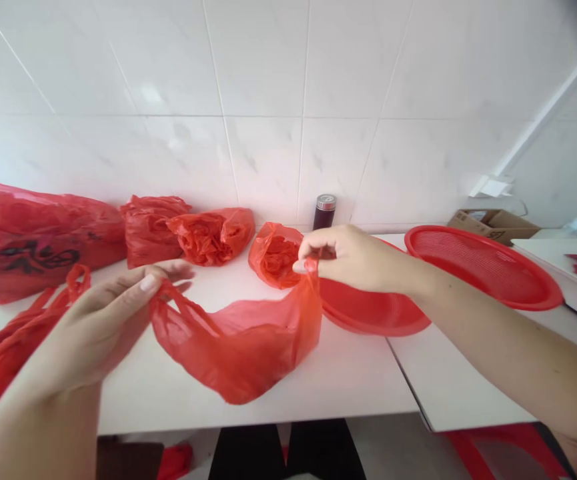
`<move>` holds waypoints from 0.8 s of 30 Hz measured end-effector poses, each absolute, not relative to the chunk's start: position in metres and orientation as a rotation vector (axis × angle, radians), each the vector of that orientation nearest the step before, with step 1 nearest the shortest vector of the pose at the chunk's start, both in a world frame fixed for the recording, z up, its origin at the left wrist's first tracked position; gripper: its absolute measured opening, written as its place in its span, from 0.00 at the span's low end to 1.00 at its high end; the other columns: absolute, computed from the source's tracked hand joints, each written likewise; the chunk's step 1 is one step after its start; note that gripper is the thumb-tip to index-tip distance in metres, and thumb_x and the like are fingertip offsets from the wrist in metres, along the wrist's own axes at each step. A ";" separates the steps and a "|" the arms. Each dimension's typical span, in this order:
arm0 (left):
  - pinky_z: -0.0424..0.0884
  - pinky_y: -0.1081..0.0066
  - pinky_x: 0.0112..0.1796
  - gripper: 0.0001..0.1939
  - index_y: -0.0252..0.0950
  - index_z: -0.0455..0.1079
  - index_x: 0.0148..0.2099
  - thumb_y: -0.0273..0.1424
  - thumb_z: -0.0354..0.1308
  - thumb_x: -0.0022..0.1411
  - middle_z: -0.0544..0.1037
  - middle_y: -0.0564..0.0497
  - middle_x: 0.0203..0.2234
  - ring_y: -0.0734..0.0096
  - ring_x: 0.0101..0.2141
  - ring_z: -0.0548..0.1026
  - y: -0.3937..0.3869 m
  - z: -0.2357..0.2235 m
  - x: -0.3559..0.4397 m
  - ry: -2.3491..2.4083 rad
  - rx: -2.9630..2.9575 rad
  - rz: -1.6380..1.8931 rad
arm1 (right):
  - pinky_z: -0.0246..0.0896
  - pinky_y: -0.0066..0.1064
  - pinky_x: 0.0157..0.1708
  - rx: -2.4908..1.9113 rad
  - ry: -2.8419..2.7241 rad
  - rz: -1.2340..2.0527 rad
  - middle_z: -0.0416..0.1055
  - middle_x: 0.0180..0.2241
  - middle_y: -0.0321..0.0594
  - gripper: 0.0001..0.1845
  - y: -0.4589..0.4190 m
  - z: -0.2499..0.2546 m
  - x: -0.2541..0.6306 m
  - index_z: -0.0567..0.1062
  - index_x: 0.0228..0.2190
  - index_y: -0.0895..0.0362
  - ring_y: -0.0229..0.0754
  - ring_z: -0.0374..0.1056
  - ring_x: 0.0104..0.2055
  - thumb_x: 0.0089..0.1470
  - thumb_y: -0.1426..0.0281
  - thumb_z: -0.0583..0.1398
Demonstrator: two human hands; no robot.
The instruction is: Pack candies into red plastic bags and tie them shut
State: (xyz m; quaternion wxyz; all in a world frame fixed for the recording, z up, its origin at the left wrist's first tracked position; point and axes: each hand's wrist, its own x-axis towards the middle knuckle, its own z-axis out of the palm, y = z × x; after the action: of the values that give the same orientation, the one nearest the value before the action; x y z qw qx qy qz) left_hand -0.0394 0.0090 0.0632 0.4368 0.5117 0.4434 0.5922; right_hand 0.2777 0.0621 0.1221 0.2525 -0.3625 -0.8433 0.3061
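Observation:
A thin red plastic bag (248, 353) hangs stretched between my two hands above the white table, sagging in the middle. My left hand (123, 307) pinches one end of it between thumb and fingers. At the other end, my right hand (343, 257) grips the gathered top of the bag. Just behind my right hand and partly covered by it sits a round red plastic basket (383, 317). A crumpled red bag bundle (277, 253) lies to the left of that hand. Beside my left forearm rest several red bags with handles (23, 333).
Along the tiled wall stand a large red bag with black print (43, 240), a red bundle (151, 227), another crumpled bundle (218, 233) and a dark flask (325, 212). Further right are a second red basket (488, 267) and a cardboard box (498, 227). A table seam (408, 380) runs near the front.

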 end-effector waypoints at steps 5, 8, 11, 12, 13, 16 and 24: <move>0.75 0.61 0.39 0.21 0.45 0.66 0.55 0.43 0.57 0.62 0.78 0.48 0.39 0.60 0.40 0.77 0.024 0.066 -0.006 0.718 1.327 1.145 | 0.62 0.26 0.25 -0.882 -2.176 1.103 0.69 0.26 0.33 0.06 0.070 0.128 0.266 0.70 0.30 0.57 0.32 0.65 0.24 0.51 0.68 0.62; 0.71 0.71 0.33 0.25 0.47 0.58 0.60 0.37 0.59 0.62 0.74 0.54 0.30 0.71 0.31 0.73 0.031 0.068 0.013 0.766 1.546 0.796 | 0.63 0.25 0.25 -0.780 -2.211 1.214 0.70 0.26 0.32 0.04 0.070 0.126 0.245 0.69 0.30 0.56 0.32 0.66 0.25 0.50 0.72 0.62; 0.67 0.74 0.28 0.15 0.39 0.67 0.47 0.37 0.61 0.59 0.69 0.55 0.26 0.74 0.28 0.68 0.035 0.070 0.031 0.939 1.667 0.537 | 0.63 0.24 0.26 -0.671 -2.232 1.191 0.72 0.27 0.32 0.04 0.067 0.121 0.222 0.70 0.31 0.56 0.32 0.67 0.27 0.51 0.74 0.60; 0.67 0.73 0.28 0.12 0.38 0.68 0.41 0.39 0.60 0.59 0.67 0.56 0.24 0.74 0.26 0.67 0.036 0.070 0.035 0.987 1.663 0.525 | 0.63 0.25 0.28 -0.644 -2.220 1.151 0.72 0.29 0.32 0.04 0.066 0.118 0.217 0.70 0.32 0.55 0.33 0.68 0.29 0.51 0.74 0.59; 0.66 0.73 0.27 0.11 0.38 0.67 0.37 0.40 0.59 0.60 0.63 0.57 0.22 0.75 0.24 0.64 0.037 0.070 0.039 1.022 1.634 0.548 | 0.64 0.26 0.30 -0.625 -2.195 1.096 0.73 0.31 0.32 0.05 0.065 0.115 0.213 0.70 0.34 0.55 0.33 0.69 0.31 0.53 0.74 0.58; 0.66 0.72 0.25 0.15 0.39 0.62 0.31 0.44 0.52 0.64 0.48 0.62 0.17 0.79 0.18 0.52 0.041 0.066 0.040 1.045 1.461 0.682 | 0.64 0.31 0.39 -0.641 -2.111 0.891 0.72 0.42 0.35 0.10 0.068 0.099 0.212 0.69 0.41 0.53 0.35 0.68 0.41 0.56 0.73 0.56; 0.69 0.69 0.32 0.17 0.37 0.67 0.39 0.44 0.46 0.66 0.67 0.56 0.19 0.75 0.21 0.63 0.047 0.052 0.032 0.981 1.434 0.858 | 0.62 0.28 0.34 -0.791 -2.014 0.950 0.69 0.30 0.33 0.03 0.055 0.063 0.231 0.69 0.33 0.55 0.34 0.65 0.32 0.59 0.69 0.56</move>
State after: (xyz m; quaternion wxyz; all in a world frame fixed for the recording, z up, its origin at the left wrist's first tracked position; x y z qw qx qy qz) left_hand 0.0322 0.0475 0.0523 0.5662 0.6099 0.4174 0.3651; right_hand 0.2314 0.0550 0.0635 0.3796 -0.3095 -0.7886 0.3718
